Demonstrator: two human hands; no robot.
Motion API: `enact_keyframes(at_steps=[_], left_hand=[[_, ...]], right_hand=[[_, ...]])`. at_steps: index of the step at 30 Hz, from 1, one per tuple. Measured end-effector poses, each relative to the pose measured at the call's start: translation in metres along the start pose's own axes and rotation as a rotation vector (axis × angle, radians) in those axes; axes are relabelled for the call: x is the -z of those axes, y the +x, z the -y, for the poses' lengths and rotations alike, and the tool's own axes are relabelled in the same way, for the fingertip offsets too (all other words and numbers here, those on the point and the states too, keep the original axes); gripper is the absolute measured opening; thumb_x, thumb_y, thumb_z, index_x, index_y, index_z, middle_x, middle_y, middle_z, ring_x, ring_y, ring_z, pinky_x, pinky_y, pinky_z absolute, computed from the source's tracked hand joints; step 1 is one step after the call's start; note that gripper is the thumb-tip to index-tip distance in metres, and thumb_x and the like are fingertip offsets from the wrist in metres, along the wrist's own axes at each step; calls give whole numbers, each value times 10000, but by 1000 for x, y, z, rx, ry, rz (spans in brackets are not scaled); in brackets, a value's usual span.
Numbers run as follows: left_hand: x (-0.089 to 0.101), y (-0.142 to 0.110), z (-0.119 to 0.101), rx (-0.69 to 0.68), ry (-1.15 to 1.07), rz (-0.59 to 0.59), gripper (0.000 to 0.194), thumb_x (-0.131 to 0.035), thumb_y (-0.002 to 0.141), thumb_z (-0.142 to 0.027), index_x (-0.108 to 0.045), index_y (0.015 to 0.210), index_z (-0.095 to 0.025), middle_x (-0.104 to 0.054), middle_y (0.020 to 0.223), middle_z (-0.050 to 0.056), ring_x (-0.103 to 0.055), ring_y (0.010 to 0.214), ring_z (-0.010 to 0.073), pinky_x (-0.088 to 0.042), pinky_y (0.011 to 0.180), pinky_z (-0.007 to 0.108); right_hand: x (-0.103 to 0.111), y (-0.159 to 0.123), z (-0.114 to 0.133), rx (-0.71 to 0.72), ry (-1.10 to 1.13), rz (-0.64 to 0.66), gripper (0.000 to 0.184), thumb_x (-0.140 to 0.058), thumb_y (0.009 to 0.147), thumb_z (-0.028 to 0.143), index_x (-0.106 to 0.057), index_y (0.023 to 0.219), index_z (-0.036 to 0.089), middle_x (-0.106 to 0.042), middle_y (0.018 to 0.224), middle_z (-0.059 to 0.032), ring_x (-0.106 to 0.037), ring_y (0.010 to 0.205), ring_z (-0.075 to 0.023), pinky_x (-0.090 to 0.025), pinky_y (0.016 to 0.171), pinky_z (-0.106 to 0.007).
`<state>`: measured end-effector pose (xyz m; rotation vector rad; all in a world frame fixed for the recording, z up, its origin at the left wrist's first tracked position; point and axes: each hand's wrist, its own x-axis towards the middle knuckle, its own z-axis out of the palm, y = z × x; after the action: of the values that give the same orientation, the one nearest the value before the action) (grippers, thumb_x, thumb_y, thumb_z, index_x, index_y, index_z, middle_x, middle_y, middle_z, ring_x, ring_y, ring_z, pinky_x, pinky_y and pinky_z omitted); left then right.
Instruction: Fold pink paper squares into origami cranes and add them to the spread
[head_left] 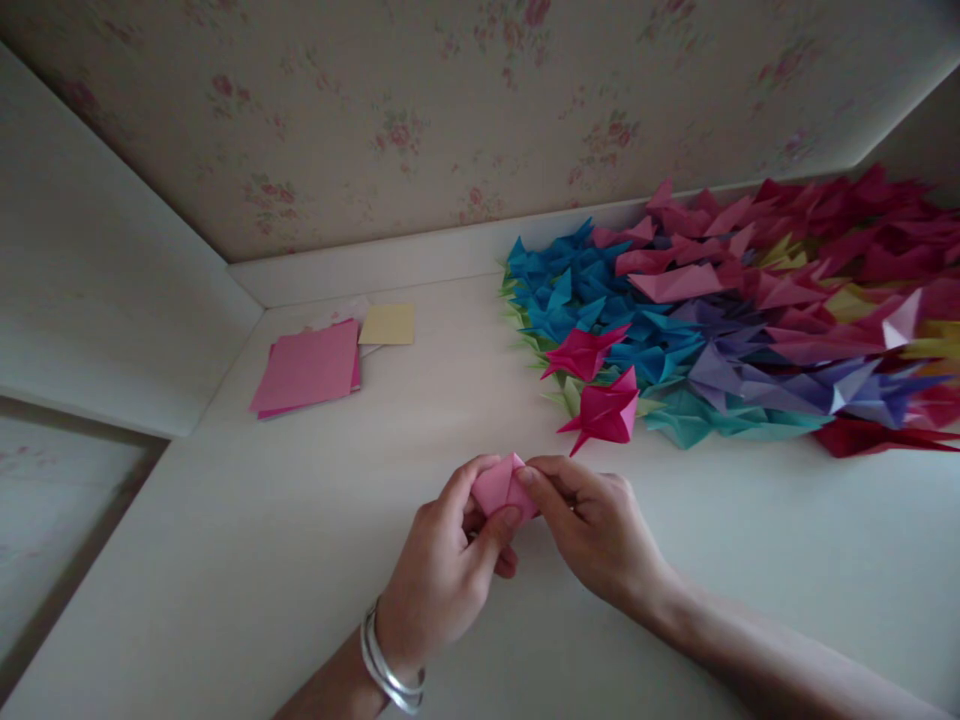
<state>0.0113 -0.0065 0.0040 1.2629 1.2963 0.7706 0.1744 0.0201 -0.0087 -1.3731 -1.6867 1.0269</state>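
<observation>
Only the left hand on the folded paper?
No, the left hand and the right hand both pinch the folded paper, one from each side.

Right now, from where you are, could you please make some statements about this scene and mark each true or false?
1. The left hand and right hand both hold the pink paper. True.
2. The bracelets are on the right wrist. False: they are on the left.
3. The yellow sheet lies beside the pink sheets. True.
4. The heap of folded pieces is entirely blue. False: it also holds pink, purple and yellow.
5. The wall has a floral pattern. True.
</observation>
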Motion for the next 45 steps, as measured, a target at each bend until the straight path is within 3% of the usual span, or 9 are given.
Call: enact_keyframes(at_steps=[6, 12, 15, 18, 23, 30, 35, 39, 45], left_hand=[[-1, 1, 1, 52, -105, 54, 270, -621, 909, -389, -569, 1089, -195, -602, 667, -28, -605, 497, 115, -506, 463, 200], [-1, -2, -2, 56, -135, 62, 291, -656, 884, -402, -577, 1053, -179, -577, 628, -43, -582, 450, 97, -479, 416, 172], [-1, -4, -3, 22, -140, 52, 316, -533, 952, -449, -582, 1077, -163, -596, 627, -22, -610, 487, 119, -517, 458, 203], [2, -5, -4, -30, -24, 15, 362, -381, 1017, -425, -601, 1126, -160, -641, 630, 5, -638, 539, 143, -539, 537, 239], [9, -4, -7, -144, 251, -59, 242, -474, 996, -334, -664, 1001, -185, -669, 655, 7, -647, 602, 140, -492, 599, 217], [2, -2, -8, -21, 15, 76, 201, -628, 906, -366, -621, 991, -184, -713, 705, 23, -648, 561, 142, -529, 536, 212], [3, -2, -9, 46, -135, 43, 222, -601, 924, -383, -610, 958, -163, -680, 706, 14, -645, 537, 123, -556, 504, 211], [9, -1, -11, 64, -202, -20, 229, -635, 910, -375, -616, 943, -149, -615, 646, -27, -633, 508, 100, -542, 467, 178], [17, -2, -13, 71, -361, 69, 241, -589, 946, -346, -643, 1085, -157, -686, 710, 9, -697, 610, 137, -594, 558, 222]], right_hand=[[5, 2, 2, 11, 185, 148, 264, -489, 985, 316, -661, 840, 177, -635, 689, 6, -570, 608, -119, -412, 543, -199], [5, -1, 5, 12, 161, 65, 286, -504, 976, 303, -614, 747, 172, -554, 618, 25, -485, 551, -104, -377, 517, -207], [5, 0, 6, 17, 158, 20, 296, -509, 975, 306, -595, 726, 172, -522, 605, 30, -457, 544, -103, -372, 513, -209], [5, 2, 5, 41, 170, 12, 294, -522, 970, 309, -593, 721, 171, -514, 601, 30, -447, 542, -102, -373, 509, -207], [7, 3, 1, 40, 198, 64, 264, -539, 965, 318, -648, 777, 168, -577, 637, 7, -502, 571, -114, -395, 509, -205], [1, -2, -5, -29, 240, 154, 226, -543, 963, 363, -626, 855, 183, -602, 541, 24, -593, 442, -116, -431, 414, -184], [5, 1, 0, -88, 410, 286, 303, -517, 973, 433, -624, 908, 157, -633, 578, 6, -615, 460, -113, -466, 427, -179], [14, 6, 7, -88, 506, 416, 324, -560, 959, 417, -698, 930, 125, -671, 662, -28, -662, 590, -125, -534, 551, -203], [19, 10, 7, -179, 644, 369, 284, -636, 919, 375, -763, 993, 132, -679, 614, -16, -641, 535, -108, -536, 514, -191]])
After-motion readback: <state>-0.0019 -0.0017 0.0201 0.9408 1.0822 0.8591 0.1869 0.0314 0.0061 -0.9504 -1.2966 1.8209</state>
